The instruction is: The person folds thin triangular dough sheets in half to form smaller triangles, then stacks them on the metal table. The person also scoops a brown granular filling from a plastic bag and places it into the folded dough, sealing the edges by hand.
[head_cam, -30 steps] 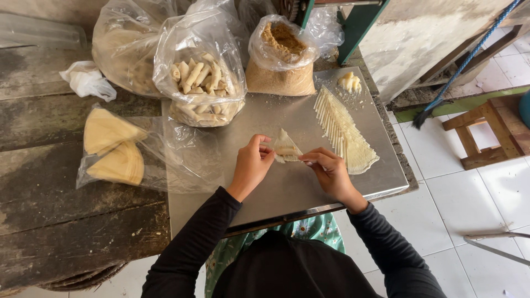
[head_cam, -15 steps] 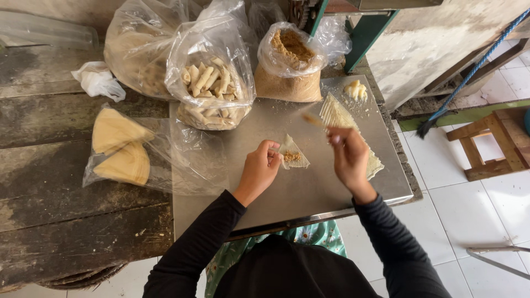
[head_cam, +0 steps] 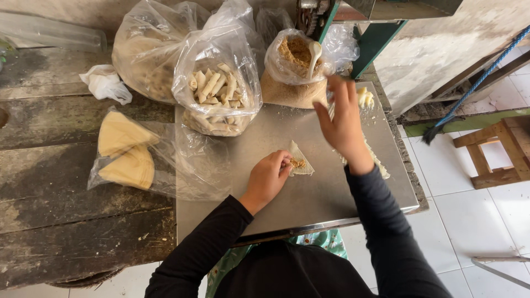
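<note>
My left hand (head_cam: 269,177) rests on the steel sheet (head_cam: 309,198) and pinches the edge of a thin triangular wrapper (head_cam: 302,160) with a little brown crumb filling on it. My right hand (head_cam: 342,118) is raised above the sheet with fingers spread and nothing in it. Its fingertips are close to the clear bag of brown crumb filling (head_cam: 287,91). A white spoon (head_cam: 313,55) stands in that bag. A row of pale wrappers (head_cam: 378,160) lies partly hidden under my right wrist.
A bag of rolled pastry sticks (head_cam: 218,94) stands at the sheet's back left, with a larger bag (head_cam: 141,49) behind it. Folded wrappers in plastic (head_cam: 124,152) lie on the dark wooden table (head_cam: 55,221). Pale lumps (head_cam: 364,98) sit at the back right. A wooden stool (head_cam: 499,149) stands on the tiled floor.
My right hand has left the wrapper and lifted back towards the filling bag. The wrapper now carries filling. My left hand has stayed on it.
</note>
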